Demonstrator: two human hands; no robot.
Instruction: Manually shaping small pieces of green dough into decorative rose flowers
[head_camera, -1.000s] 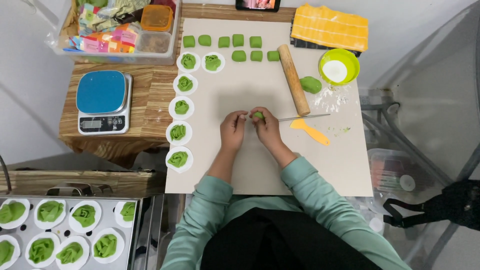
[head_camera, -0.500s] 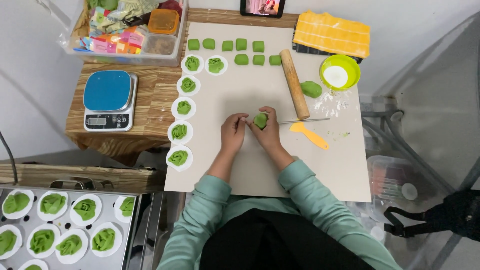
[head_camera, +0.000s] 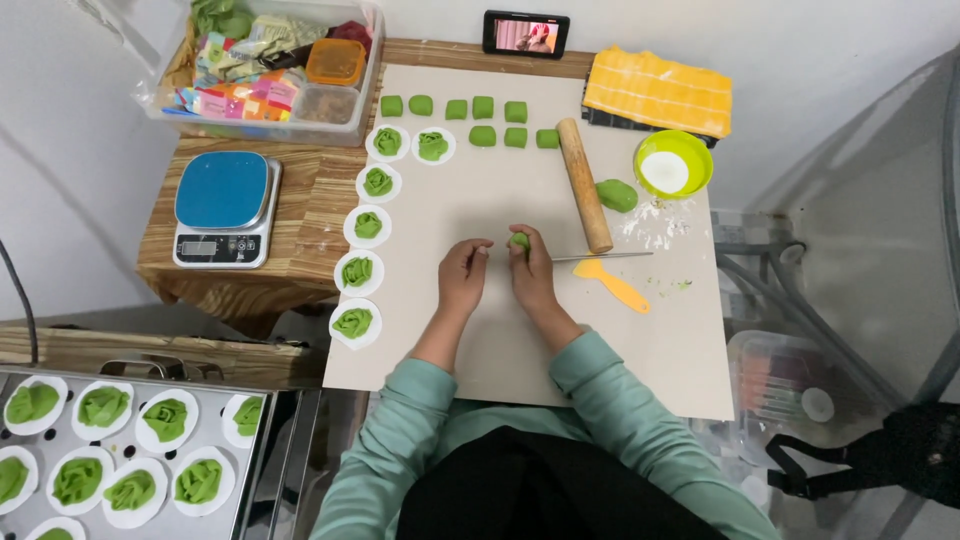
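My right hand pinches a small green dough piece just above the beige work mat. My left hand rests beside it with fingers curled, a small gap away from the dough, holding nothing I can see. A knife with a yellow handle lies right of my right hand. A wooden rolling pin lies behind it, and a green dough lump sits beside the pin. Several green dough cubes line the mat's far edge.
Shaped green dumplings on white papers run down the mat's left edge. A blue kitchen scale stands on the wooden table at left. A metal tray of dumplings is lower left. A green flour bowl, yellow cloth, phone and plastic bin stand behind.
My hands have drawn slightly apart; the dough now sits in the right fingers alone. The camera view has shifted a little.
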